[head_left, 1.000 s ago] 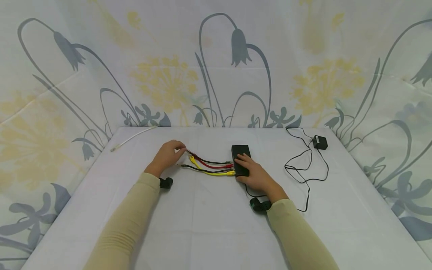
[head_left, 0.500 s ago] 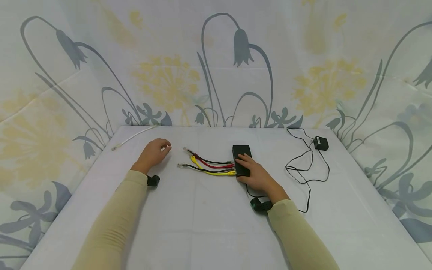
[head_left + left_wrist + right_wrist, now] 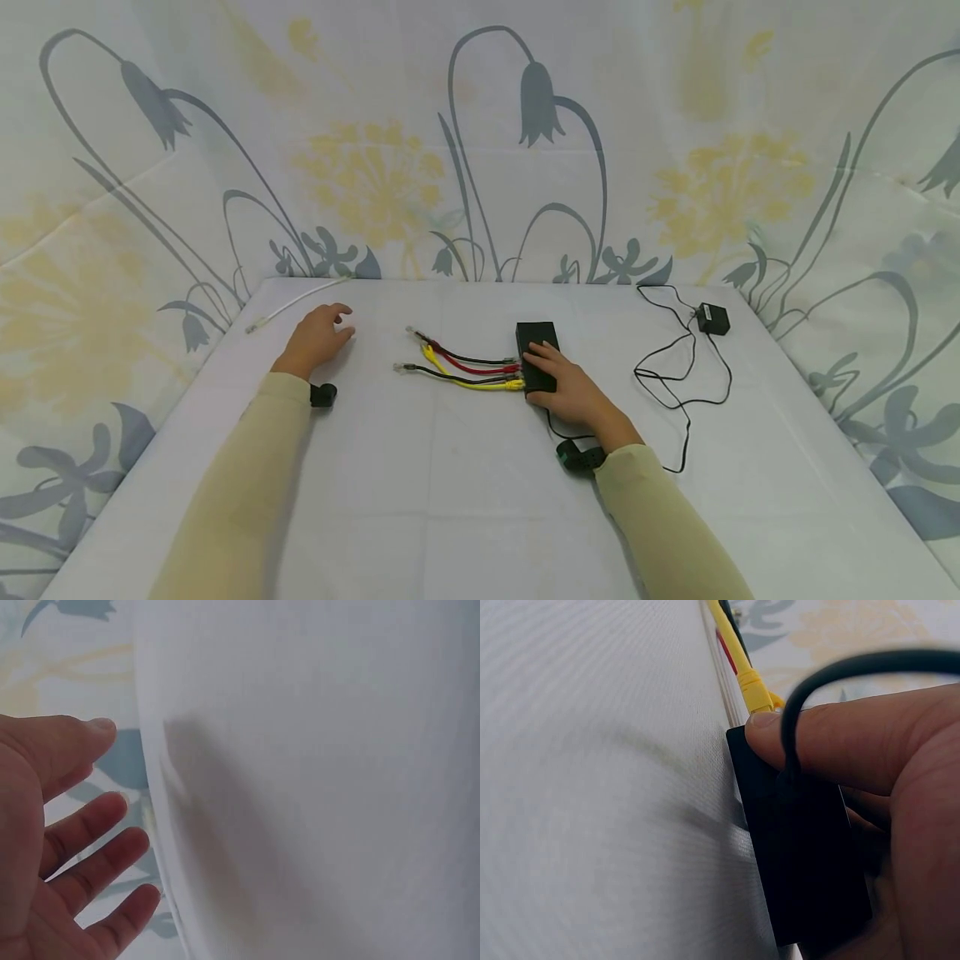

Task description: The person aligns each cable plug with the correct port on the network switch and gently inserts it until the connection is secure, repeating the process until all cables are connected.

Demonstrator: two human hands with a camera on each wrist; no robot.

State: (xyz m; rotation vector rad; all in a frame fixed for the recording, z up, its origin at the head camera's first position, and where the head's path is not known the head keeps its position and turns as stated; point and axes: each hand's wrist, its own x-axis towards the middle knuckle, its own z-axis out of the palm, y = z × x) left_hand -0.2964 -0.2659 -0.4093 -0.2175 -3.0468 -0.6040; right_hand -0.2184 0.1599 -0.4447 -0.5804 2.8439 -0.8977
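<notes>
My right hand (image 3: 566,387) holds a black network switch (image 3: 536,335), fingers over its top and thumb at the near end. In the right wrist view the thumb presses beside a yellow Ethernet plug (image 3: 754,691). Short Ethernet cables run left from the switch: a yellow cable (image 3: 483,387), a red cable (image 3: 472,369) and two black ones, the upper black cable (image 3: 476,361) and the lower black cable (image 3: 438,375). Their left ends lie loose on the table. My left hand (image 3: 313,340) has relaxed, spread fingers and holds nothing. It is near a white Ethernet cable (image 3: 296,305).
A black power adapter (image 3: 712,318) lies at the back right, its thin black cord (image 3: 678,404) looped on the table. Part of that cord passes under my right wrist. A floral curtain (image 3: 487,167) stands behind the white tabletop (image 3: 450,500).
My left hand has let go of a cable's end and moved left, away from the cables toward the white cable. My right hand has stayed on the network switch.
</notes>
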